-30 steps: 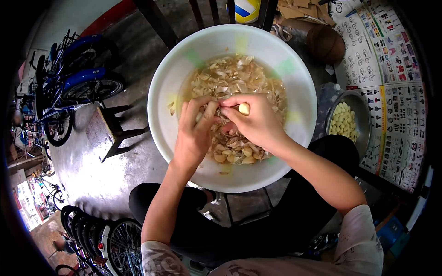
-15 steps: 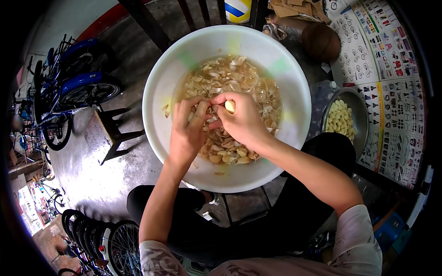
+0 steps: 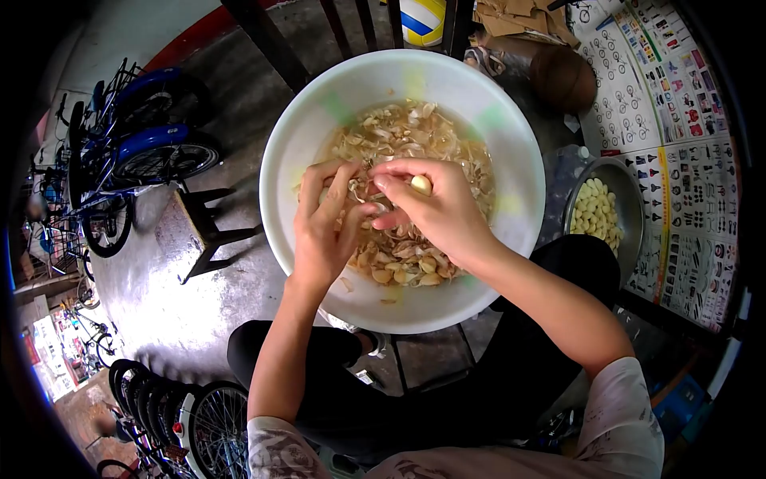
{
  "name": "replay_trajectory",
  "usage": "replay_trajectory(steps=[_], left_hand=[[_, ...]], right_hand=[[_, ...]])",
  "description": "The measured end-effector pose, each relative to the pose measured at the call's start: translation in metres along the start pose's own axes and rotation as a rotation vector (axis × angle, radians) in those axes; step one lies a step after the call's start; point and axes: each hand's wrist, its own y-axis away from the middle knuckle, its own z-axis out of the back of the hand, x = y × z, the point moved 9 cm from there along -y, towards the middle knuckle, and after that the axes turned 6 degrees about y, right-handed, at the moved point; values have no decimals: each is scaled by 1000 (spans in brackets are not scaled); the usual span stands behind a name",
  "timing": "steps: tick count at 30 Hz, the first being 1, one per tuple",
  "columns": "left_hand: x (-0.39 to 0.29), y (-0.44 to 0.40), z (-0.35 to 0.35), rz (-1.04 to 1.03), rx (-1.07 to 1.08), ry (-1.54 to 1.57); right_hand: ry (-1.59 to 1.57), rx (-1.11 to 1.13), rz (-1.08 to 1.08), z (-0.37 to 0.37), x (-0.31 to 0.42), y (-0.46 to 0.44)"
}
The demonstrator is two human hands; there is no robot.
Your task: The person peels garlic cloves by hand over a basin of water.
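A large white basin [image 3: 281, 231] holds cloudy water with garlic skins [image 3: 423, 132] floating in it and unpeeled garlic cloves [image 3: 407, 271] gathered near its front. Over the middle of the basin, my right hand [image 3: 443, 203] is curled round a peeled garlic clove [image 3: 420, 184], which shows between its fingers. My left hand [image 3: 323, 227] is close beside it, with bent fingers and a pale garlic clove [image 3: 324, 194] partly hidden among them. Bits of skin lie by the fingertips of both hands, which are slightly apart.
On the right, a metal bowl [image 3: 636, 188] holds many peeled cloves, beside a clear plastic container [image 3: 568, 168]. A small wooden stool [image 3: 199, 227] and bicycles [image 3: 152, 152] are at left. A ball [image 3: 423, 20], cardboard [image 3: 523, 20] and printed sheets [image 3: 678, 184] lie beyond.
My fingertips have drawn slightly apart, and the left thumb has spread from its fingers. The peeled clove remains in my right hand. The whole view has shifted slightly.
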Motion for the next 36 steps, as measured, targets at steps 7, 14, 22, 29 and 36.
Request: replay_trajectory(steps=[7, 14, 22, 29, 36], left_hand=[[-6, 0, -2, -60, 4, -96], [-9, -2, -7, -61, 38, -124], [47, 36, -45, 796, -182, 1236], [56, 33, -33, 679, -316, 1675], [35, 12, -11, 368, 17, 675]], right_hand=[[-82, -18, -87, 5, -16, -4], [28, -4, -129, 8, -10, -4], [15, 54, -121, 4, -6, -3], [76, 38, -62, 11, -3, -6], [726, -32, 549, 2, 53, -2]])
